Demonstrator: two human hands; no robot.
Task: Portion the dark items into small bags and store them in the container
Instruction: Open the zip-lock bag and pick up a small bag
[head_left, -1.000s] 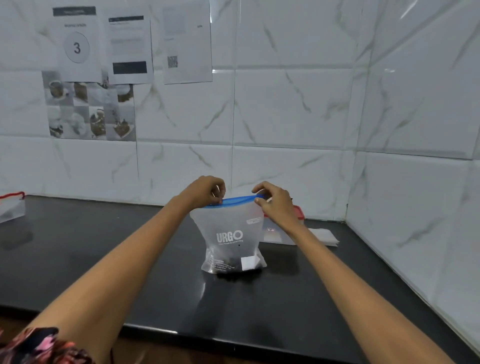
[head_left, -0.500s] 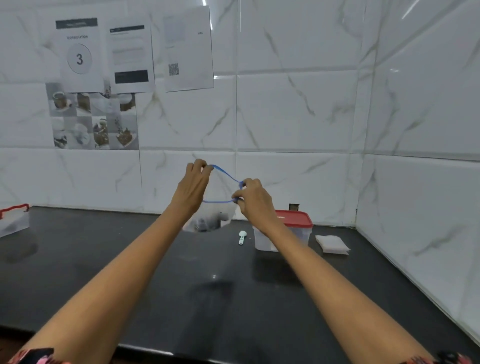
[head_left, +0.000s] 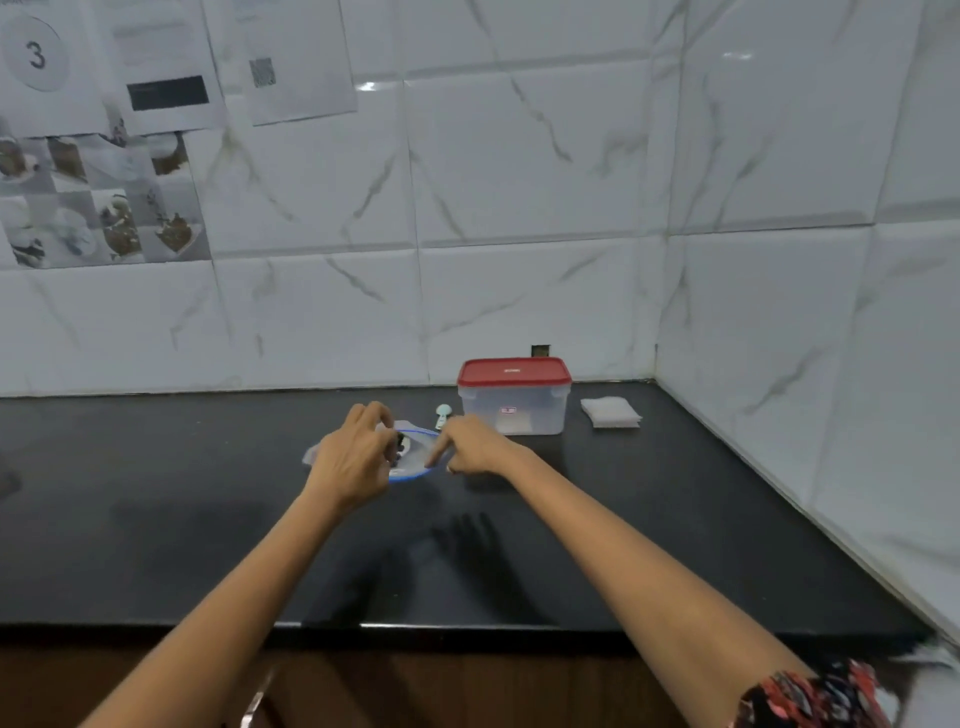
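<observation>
Two hands (head_left: 358, 460) (head_left: 475, 447) spread — crinkly bag (head_left: 410, 457).

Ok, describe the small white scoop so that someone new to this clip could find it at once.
Find the black counter at the tiled wall, then the clear container with the red lid near the corner. The white scoop lies just left of it, beyond the blue-rimmed bag; the only small white utensil there.

Both hands (head_left: 358, 457) (head_left: 475, 447) forward; fingers curled, pinching

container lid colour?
Red: the lid sits on the clear plastic container at the back of the counter, seen in the head view.
</observation>
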